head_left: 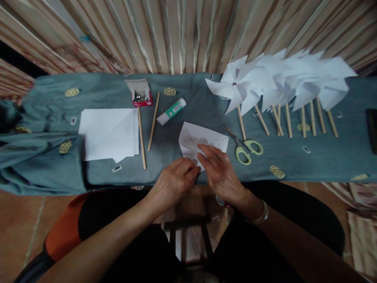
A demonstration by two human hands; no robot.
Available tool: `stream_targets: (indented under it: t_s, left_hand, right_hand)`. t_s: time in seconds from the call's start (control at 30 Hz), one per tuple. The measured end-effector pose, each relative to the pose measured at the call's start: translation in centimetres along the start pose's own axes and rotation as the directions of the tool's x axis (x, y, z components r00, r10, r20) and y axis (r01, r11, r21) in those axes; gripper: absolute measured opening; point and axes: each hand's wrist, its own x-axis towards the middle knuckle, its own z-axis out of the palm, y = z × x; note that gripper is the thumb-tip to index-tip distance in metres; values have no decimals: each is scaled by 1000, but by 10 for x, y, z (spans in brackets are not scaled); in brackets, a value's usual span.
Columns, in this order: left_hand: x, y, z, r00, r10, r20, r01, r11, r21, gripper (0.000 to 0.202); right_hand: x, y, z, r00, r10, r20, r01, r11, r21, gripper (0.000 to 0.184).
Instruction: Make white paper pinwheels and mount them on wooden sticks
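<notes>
A white sheet of paper (192, 135) with crease lines lies at the front middle of the cloth-covered table. My left hand (176, 179) has its fingers bent and pinched together on the paper's near edge. Lying over the paper's near right part is my right hand (220, 171), its fingers stretched out and touching the surface. Part of the sheet is hidden beneath both hands. Scissors (244, 147) with light green handles rest just right of the paper, blades partly apart. A glue stick (172, 111) lies beyond it to the left.
Several white paper pinwheels (244, 84) on wooden sticks lie in an overlapping row at the back right. Two loose wooden sticks (153, 122) lie left of the glue stick. An opened red box (142, 98) holds small metal pins. A stack of white paper (108, 133) sits at left.
</notes>
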Motion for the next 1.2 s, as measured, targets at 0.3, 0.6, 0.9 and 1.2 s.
stream_targets:
  t_s: [0.3,0.6,0.9,1.2]
  left_hand:
    - [-1,-14,-9,999,33,15,-33,998,52,19]
    - [-3,-50,-27,999,0,-33,5,990,143,25]
    - [8,-1,-11,993,14,120,-30,990,136,20]
    - [2,-3,-7,995,47,89,-63,981,186,14]
  right_hand:
    - [5,23,-24,989,75,-131,-78,997,-23,51]
    - [-8,22,-24,998,27,-52,-32,994,-105,40]
    - [-5,8,-27,1000,11,3,-11,983,-182,36]
    - [-11,16,-38,999,48,19,-49,998,49,46]
